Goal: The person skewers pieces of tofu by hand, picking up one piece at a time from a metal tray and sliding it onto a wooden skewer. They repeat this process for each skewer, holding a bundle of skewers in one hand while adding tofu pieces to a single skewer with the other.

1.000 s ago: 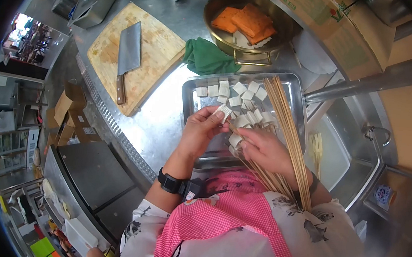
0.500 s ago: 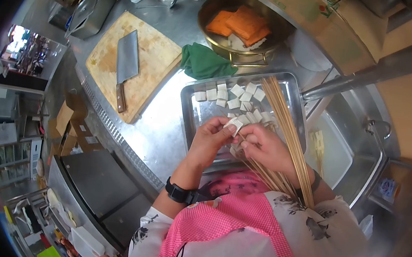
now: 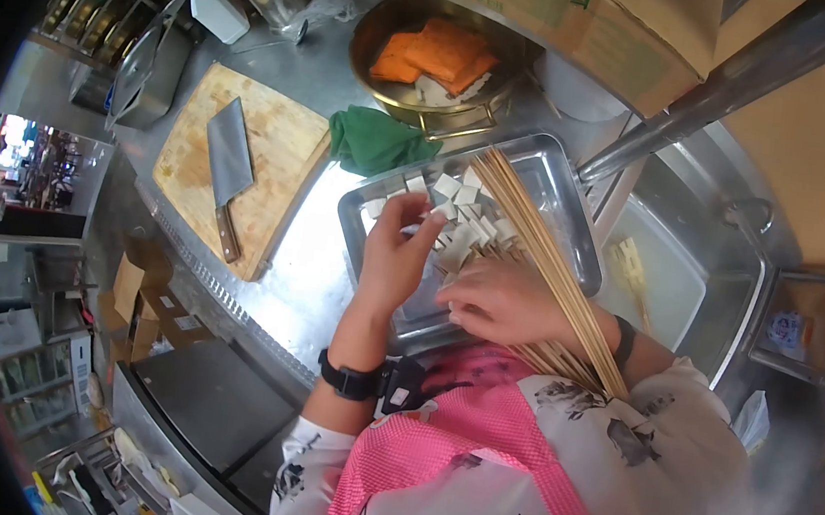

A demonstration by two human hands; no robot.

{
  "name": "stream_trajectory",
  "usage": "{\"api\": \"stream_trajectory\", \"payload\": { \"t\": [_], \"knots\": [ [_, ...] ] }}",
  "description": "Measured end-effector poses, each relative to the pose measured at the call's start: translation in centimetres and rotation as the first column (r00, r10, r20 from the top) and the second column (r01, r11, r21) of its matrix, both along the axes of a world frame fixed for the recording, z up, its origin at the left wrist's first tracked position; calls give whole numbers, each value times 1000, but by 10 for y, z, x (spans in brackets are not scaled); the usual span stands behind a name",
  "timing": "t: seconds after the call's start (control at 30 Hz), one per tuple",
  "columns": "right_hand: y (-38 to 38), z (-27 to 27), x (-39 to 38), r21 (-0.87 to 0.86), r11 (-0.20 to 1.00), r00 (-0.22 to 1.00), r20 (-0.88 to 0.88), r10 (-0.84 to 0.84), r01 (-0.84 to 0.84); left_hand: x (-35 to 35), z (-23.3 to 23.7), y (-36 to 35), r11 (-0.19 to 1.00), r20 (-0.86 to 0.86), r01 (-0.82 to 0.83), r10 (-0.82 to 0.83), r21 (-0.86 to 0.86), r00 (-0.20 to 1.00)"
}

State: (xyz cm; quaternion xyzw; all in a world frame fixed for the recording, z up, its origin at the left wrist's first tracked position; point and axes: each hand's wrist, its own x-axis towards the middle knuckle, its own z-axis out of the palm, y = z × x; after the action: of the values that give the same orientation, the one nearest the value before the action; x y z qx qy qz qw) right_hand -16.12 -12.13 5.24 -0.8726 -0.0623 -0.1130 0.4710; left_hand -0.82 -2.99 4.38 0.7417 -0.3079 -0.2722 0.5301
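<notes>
A shallow metal tray (image 3: pixel 588 261) holds many small white cubes (image 3: pixel 447 187). My left hand (image 3: pixel 393 255) reaches over its near left part, thumb and fingertips pinched at a white cube, which they partly cover. My right hand (image 3: pixel 509 298) lies lower over the tray with its fingers curled in. It appears to hold a thin skewer, mostly hidden by the hand, with white pieces just beyond the knuckles. A bundle of long bamboo skewers (image 3: pixel 544 251) slants across the tray and over my right wrist.
A cleaver (image 3: pixel 230 153) lies on a wooden cutting board (image 3: pixel 285 134) at left. Behind the tray are a green cloth (image 3: pixel 379 141) and a brass-coloured pan (image 3: pixel 428 113) with orange slabs. A sink (image 3: pixel 677 275) is at right, a cardboard box (image 3: pixel 597 36) at the back.
My left hand has left the piece held beside my right hand and moved up to the loose cubes. My right hand has turned lower, palm down. The view has shifted slightly.
</notes>
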Motion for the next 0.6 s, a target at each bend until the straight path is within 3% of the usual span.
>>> {"api": "stream_trajectory", "payload": {
  "t": [0.07,0.17,0.47,0.6],
  "knots": [
    [1,-2,2,-19,1000,1000,13,7,-7,-7,11,-21,984,-430,46,-117,-173,895],
    [2,1,0,-45,999,1000,-16,12,-12,-12,10,-41,984,-704,30,-146,-174,695],
    [0,4,5,-37,999,998,-65,17,-20,-1,0,-27,975,-783,-42,-148,-217,605],
    [-3,4,4,-40,999,989,-145,17,-23,4,19,1,945,-720,-76,-188,-317,668]
  ]
}}
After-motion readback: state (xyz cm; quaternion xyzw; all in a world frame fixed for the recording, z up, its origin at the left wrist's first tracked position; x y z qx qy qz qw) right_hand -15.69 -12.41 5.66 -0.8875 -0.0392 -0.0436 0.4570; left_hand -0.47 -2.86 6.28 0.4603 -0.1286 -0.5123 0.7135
